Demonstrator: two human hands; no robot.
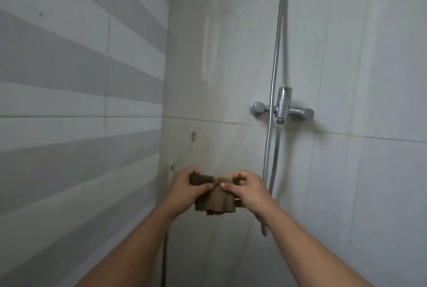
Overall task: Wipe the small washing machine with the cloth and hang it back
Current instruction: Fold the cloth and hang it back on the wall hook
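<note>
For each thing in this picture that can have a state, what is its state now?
cloth: bunched, held up by both hands, lower part hanging free.
left hand: grips the cloth's left end.
right hand: pinches the cloth's right end.
wall hook: bare, nothing hangs on it.
shower tap: no water seen running.

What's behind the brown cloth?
Behind the cloth, gripped by the left hand and right hand, is the tiled wall. Any hook or bar there is hidden.
</note>
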